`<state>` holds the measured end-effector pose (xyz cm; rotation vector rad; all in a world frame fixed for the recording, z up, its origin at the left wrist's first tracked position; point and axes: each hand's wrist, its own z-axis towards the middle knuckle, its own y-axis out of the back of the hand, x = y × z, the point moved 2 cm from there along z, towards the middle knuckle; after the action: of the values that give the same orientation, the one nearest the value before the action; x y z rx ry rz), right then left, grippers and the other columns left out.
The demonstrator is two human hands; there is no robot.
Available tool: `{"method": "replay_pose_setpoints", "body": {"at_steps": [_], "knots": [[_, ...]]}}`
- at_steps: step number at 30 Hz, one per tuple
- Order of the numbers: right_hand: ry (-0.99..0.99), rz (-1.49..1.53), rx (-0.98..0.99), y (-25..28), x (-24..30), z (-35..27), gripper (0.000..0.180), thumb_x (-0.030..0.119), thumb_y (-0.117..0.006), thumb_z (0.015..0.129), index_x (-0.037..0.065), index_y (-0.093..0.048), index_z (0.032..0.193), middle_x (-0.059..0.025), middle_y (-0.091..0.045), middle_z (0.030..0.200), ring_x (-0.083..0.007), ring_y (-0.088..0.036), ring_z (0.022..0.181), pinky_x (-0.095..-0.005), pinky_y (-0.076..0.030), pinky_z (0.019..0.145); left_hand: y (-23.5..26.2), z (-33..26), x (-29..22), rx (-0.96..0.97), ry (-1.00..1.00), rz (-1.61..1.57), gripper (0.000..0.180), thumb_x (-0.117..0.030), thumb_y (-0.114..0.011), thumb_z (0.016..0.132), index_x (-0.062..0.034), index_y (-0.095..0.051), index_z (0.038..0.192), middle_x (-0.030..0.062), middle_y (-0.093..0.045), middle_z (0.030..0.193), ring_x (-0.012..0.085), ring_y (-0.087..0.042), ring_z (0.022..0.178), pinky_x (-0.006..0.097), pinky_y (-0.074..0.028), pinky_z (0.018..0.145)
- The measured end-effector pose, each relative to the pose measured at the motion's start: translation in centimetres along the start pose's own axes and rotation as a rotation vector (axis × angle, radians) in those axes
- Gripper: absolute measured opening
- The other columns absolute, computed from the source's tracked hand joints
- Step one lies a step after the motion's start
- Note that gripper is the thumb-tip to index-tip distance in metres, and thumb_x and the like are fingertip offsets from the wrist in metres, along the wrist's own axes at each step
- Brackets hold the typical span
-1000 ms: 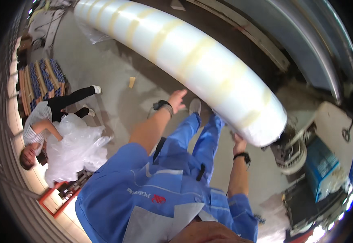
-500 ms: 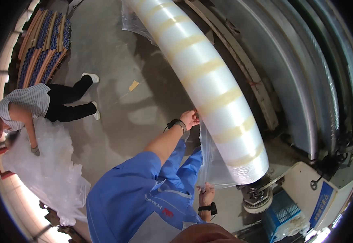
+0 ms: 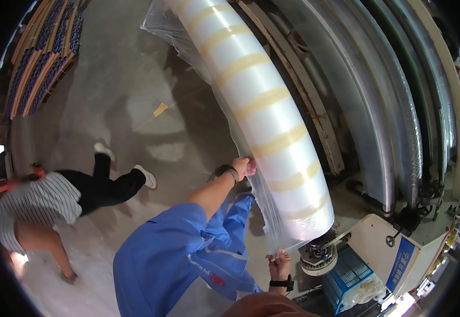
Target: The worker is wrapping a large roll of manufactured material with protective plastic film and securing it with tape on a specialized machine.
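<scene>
Glossy clear plastic film [image 3: 264, 211] – smooth on the roll [image 3: 272, 116] – above matt, rough concrete floor [image 3: 119, 105].

I see my left hand [image 3: 244, 166] gripping the loose edge of clear plastic film [image 3: 261, 195] that hangs off a big roll [image 3: 264, 113], white with yellowish bands. My right hand [image 3: 279, 265] pinches the same film lower down, near the roll's end. The roll sits beside long grey rollers [image 3: 383, 105] of a machine. Below the roll's end stands a blue crate [image 3: 349, 274]. To my left, another person [image 3: 61, 201] in a striped shirt and dark trousers bends over the concrete floor [image 3: 119, 95]. A rack of blue tubes [image 3: 42, 58] lies further off.
</scene>
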<state>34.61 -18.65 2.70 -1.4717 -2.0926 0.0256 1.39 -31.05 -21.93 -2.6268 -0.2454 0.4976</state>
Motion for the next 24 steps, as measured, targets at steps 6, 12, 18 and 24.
{"method": "replay_pose_setpoints", "body": {"at_steps": [6,12,18,24], "knots": [[-0.027,-0.005,-0.212,3.1,0.3,-1.6,0.006,0.010,-0.060,0.086,0.009,-0.055,0.091,-0.0009,-0.057,0.079,-0.0138,-0.056,0.069,-0.0307,-0.046,0.056,0.5,-7.3,-1.8,-0.032,-0.066,0.279,0.029,-0.026,-0.049,0.096,0.0008,-0.060,0.100,0.0133,-0.066,0.076,0.0216,-0.064,0.065,0.034,-0.054,0.062],[0.084,-0.034,-0.183,9.4,-1.3,1.2,0.013,0.024,-0.059,0.087,0.011,-0.058,0.090,0.0017,-0.058,0.085,-0.0126,-0.054,0.080,-0.0258,-0.040,0.062,-2.6,-10.4,-4.0,0.024,-0.107,0.373,0.029,-0.026,-0.051,0.095,-0.0001,-0.060,0.102,0.0158,-0.067,0.087,0.0242,-0.066,0.076,0.035,-0.053,0.068],[0.174,0.081,-0.327,2.8,4.6,0.2,0.015,0.021,-0.058,0.092,0.008,-0.052,0.086,-0.0036,-0.060,0.075,-0.0182,-0.061,0.073,-0.0334,-0.048,0.066,-5.1,-13.0,-6.4,0.070,-0.075,0.485,0.030,-0.027,-0.051,0.095,-0.0005,-0.058,0.106,0.0153,-0.067,0.094,0.0238,-0.066,0.082,0.034,-0.050,0.077],[0.191,0.149,-0.253,4.7,6.8,0.7,0.019,0.021,-0.058,0.093,0.010,-0.050,0.080,0.0003,-0.051,0.067,-0.0137,-0.053,0.061,-0.0309,-0.047,0.061,-7.2,-14.3,-7.0,0.022,-0.125,0.563,0.034,-0.030,-0.050,0.097,0.0007,-0.056,0.109,0.0163,-0.067,0.097,0.0260,-0.065,0.085,0.036,-0.049,0.078]]}}
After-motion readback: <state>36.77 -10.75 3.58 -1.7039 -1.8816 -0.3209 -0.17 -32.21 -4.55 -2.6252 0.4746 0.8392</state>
